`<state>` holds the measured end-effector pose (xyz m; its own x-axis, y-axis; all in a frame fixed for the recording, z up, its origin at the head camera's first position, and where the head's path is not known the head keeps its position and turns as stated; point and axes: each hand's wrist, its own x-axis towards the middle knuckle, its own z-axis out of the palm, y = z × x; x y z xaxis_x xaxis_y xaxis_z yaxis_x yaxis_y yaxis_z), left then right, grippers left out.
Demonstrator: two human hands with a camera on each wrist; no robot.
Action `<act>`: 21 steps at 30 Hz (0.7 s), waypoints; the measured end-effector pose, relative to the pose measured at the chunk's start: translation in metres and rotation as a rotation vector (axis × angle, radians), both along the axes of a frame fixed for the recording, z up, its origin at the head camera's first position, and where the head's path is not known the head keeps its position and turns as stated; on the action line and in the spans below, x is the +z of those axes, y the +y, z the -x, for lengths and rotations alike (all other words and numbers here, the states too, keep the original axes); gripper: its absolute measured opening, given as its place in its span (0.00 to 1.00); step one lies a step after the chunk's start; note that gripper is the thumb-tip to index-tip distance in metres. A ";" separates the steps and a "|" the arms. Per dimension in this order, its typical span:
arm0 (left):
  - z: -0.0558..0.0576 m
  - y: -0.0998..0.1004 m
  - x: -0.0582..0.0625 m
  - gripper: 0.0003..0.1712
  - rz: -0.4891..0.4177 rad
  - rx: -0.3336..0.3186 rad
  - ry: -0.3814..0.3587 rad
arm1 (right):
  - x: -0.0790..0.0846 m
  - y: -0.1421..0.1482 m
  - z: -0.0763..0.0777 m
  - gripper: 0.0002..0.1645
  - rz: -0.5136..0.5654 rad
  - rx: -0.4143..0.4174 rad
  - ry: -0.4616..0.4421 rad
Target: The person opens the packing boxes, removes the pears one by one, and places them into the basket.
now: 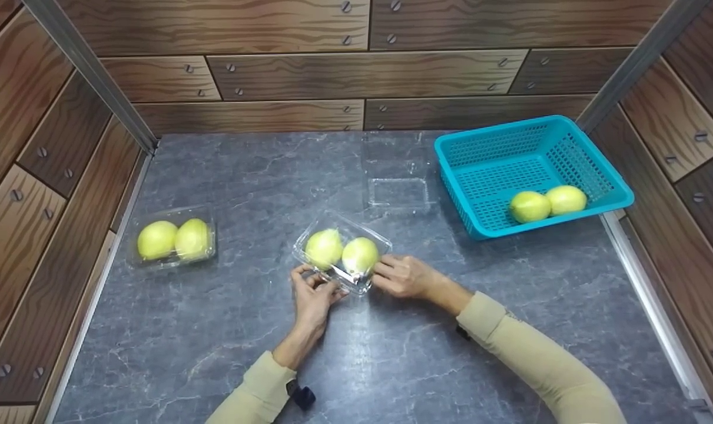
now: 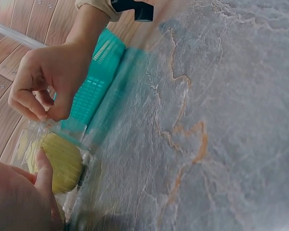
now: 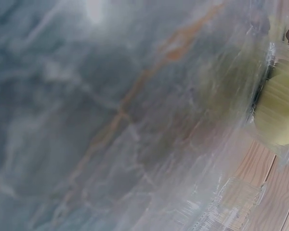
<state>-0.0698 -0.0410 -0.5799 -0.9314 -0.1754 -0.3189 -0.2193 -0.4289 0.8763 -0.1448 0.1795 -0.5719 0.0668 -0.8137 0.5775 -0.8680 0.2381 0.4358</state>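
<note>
Pressing the rim of the middle box — apparently the closing step.

The clear box (image 1: 357, 227) sat mid-table, turned cornerwise, with two lemons (image 1: 360, 255) side by side inside. The left hand (image 1: 313, 300) held its near-left edge between thumb and fingers, while the right hand (image 1: 404, 277) pinched the right corner in a narrow grip; whether the lid had latched, I could not tell. The next move seemed to call for firm pressure along the rim — without tipping the fruit. A filled box (image 1: 168, 264) lay to the left; the blue basket (image 1: 491, 176) at far right held two more lemons (image 1: 530, 206).
</note>
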 end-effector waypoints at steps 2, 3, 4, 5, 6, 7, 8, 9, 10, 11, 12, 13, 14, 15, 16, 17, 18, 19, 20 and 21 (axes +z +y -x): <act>0.000 0.000 0.000 0.35 0.011 -0.002 0.001 | 0.002 0.000 0.001 0.22 0.013 0.011 -0.003; 0.000 -0.001 0.000 0.35 0.019 -0.005 0.000 | 0.003 0.000 0.002 0.22 0.041 0.016 -0.008; -0.001 -0.001 -0.001 0.35 0.027 -0.006 0.000 | 0.006 0.000 0.003 0.21 0.075 0.023 -0.017; -0.001 -0.001 -0.001 0.35 0.034 -0.005 -0.001 | 0.008 0.000 0.004 0.20 0.116 0.031 -0.031; -0.002 -0.002 -0.001 0.35 0.045 -0.004 0.000 | 0.012 0.000 0.006 0.19 0.161 0.034 -0.049; -0.002 -0.002 -0.001 0.35 0.054 -0.004 -0.001 | 0.015 0.000 0.007 0.17 0.205 0.032 -0.069; -0.003 -0.003 -0.001 0.35 0.059 -0.005 -0.002 | 0.019 0.000 0.009 0.15 0.249 0.029 -0.090; -0.003 -0.003 -0.001 0.36 0.055 -0.009 -0.001 | 0.022 0.001 0.010 0.14 0.287 0.024 -0.115; -0.004 -0.003 -0.001 0.36 0.053 -0.012 0.000 | 0.025 0.002 0.011 0.12 0.305 0.023 -0.131; -0.004 -0.003 -0.001 0.36 0.055 -0.017 -0.003 | 0.026 0.002 0.012 0.11 0.319 0.025 -0.142; -0.005 -0.003 0.000 0.36 0.057 -0.023 -0.005 | 0.028 0.003 0.013 0.11 0.321 0.018 -0.148; -0.005 -0.003 0.000 0.36 0.054 -0.025 -0.007 | 0.028 0.004 0.013 0.10 0.318 0.019 -0.155; -0.005 -0.003 0.001 0.36 0.052 -0.026 -0.008 | 0.028 0.005 0.013 0.10 0.312 0.019 -0.158; -0.006 -0.002 0.001 0.36 0.055 -0.025 -0.010 | 0.027 0.005 0.012 0.10 0.306 0.018 -0.162; -0.006 -0.002 0.002 0.36 0.056 -0.021 -0.013 | 0.026 0.006 0.012 0.10 0.303 0.020 -0.168; -0.006 -0.003 0.002 0.36 0.054 -0.017 -0.017 | 0.025 0.006 0.012 0.10 0.301 0.016 -0.176; -0.006 -0.003 0.002 0.36 0.050 -0.011 -0.018 | 0.024 0.007 0.012 0.09 0.299 0.006 -0.185; -0.006 -0.003 0.002 0.36 0.045 -0.007 -0.019 | 0.023 0.008 0.012 0.08 0.300 0.003 -0.196; -0.006 -0.003 0.002 0.36 0.040 -0.006 -0.024 | 0.022 0.008 0.011 0.07 0.299 0.000 -0.206; -0.006 -0.003 0.002 0.36 0.035 -0.005 -0.028 | 0.020 0.009 0.011 0.06 0.300 -0.002 -0.220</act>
<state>-0.0639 -0.0441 -0.5776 -0.9233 -0.1818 -0.3384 -0.2458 -0.3972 0.8842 -0.1559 0.1884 -0.5514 -0.0866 -0.6057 0.7910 -0.9325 0.3288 0.1497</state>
